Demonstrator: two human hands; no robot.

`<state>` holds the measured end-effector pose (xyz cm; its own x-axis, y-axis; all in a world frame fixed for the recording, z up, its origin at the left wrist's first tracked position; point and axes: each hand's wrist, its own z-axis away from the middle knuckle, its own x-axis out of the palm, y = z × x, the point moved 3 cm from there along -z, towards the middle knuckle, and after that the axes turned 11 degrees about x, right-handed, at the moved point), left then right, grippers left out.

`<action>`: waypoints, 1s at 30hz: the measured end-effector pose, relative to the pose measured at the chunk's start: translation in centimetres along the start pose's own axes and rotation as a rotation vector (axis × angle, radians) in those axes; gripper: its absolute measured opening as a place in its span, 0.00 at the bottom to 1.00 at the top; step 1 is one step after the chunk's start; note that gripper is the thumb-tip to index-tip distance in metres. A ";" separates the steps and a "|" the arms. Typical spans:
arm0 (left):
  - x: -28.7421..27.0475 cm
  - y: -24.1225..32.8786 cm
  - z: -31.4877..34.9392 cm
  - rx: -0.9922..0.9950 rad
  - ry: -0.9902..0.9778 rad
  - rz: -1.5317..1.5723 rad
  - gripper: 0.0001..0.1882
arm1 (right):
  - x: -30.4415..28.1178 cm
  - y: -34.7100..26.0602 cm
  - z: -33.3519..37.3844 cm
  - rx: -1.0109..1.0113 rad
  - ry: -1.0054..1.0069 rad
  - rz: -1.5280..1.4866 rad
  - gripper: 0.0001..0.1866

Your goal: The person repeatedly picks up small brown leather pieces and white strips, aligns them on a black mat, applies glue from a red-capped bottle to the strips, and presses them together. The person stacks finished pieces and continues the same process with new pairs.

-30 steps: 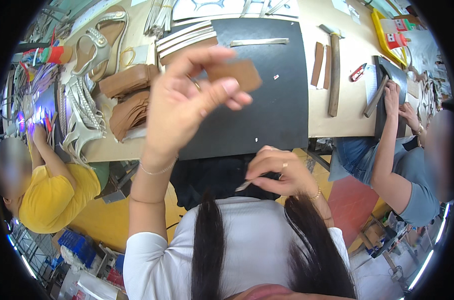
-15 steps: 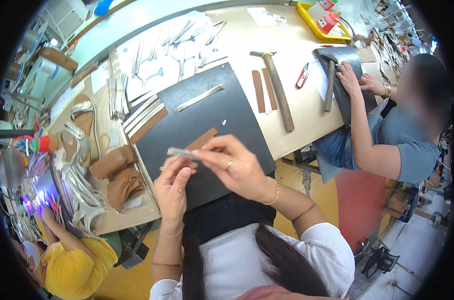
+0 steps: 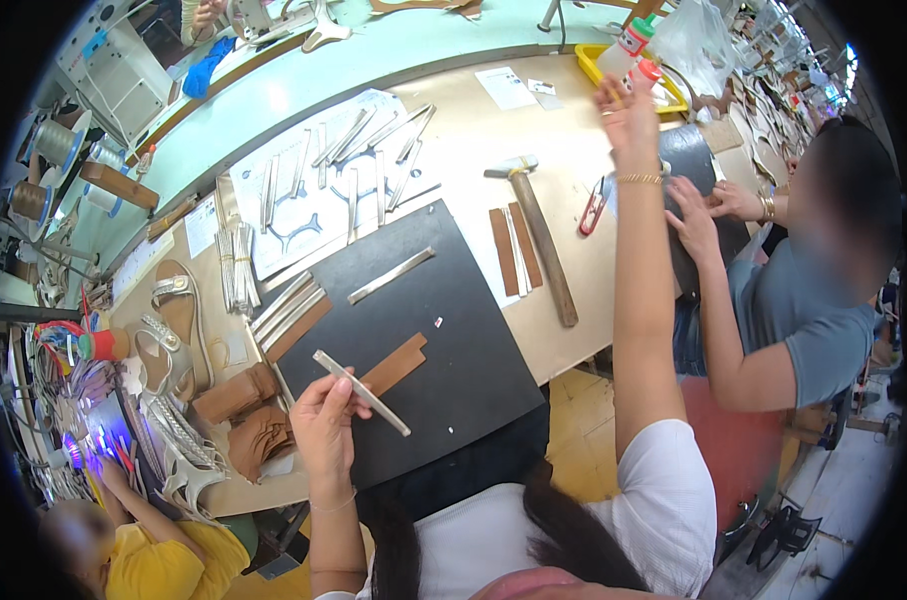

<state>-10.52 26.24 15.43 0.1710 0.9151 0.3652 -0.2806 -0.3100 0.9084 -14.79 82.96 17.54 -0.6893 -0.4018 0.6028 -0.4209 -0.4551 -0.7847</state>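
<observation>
My left hand (image 3: 326, 425) pinches a narrow silver strap strip (image 3: 379, 405) between thumb and fingers, above the black work board (image 3: 464, 340). A flat brown leather strip (image 3: 394, 365) lies on the board just behind it. Farther back on the board rests another silver strip (image 3: 392, 276). My right arm is stretched far forward, and my right hand (image 3: 631, 125) is at the yellow tray (image 3: 586, 66), next to a red-capped bottle (image 3: 645, 72). Its fingers are smeared and partly overlap the bottle, so their grip does not show. A green-capped bottle (image 3: 629, 42) stands behind.
A hammer (image 3: 544, 245), brown and silver strips (image 3: 514, 250) and red-handled snips (image 3: 592, 210) lie right of the board. Left are bundled strips (image 3: 237, 265), sandals (image 3: 179, 300) and brown leather pieces (image 3: 259, 440). A co-worker (image 3: 774, 280) sits at right, another person (image 3: 169, 550) lower left.
My right hand has left the strip and swung far forward to the yellow tray. My left hand keeps the silver strip, now lower and turned lengthwise. The co-worker's hands have shifted slightly.
</observation>
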 end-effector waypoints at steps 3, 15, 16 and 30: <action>-0.5 0.4 0.0 -0.084 0.003 -0.004 0.10 | -6.3 -2.4 -9.8 0.145 0.267 -0.080 0.26; -1.6 0.2 0.9 -0.200 0.022 -0.193 0.10 | -12.7 -6.1 -20.4 0.469 0.239 -0.093 0.28; -1.5 0.1 1.0 -0.199 0.007 -0.175 0.11 | -12.7 -6.0 -20.7 0.496 0.258 -0.127 0.26; -0.4 -0.2 3.7 -0.256 -0.121 0.011 0.13 | 4.8 3.8 20.6 0.090 -0.609 0.252 0.39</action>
<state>-7.04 24.99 15.82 0.2742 0.8697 0.4104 -0.5102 -0.2302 0.8287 -7.53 62.91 20.48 -0.2924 -0.8699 0.3972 -0.2212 -0.3426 -0.9131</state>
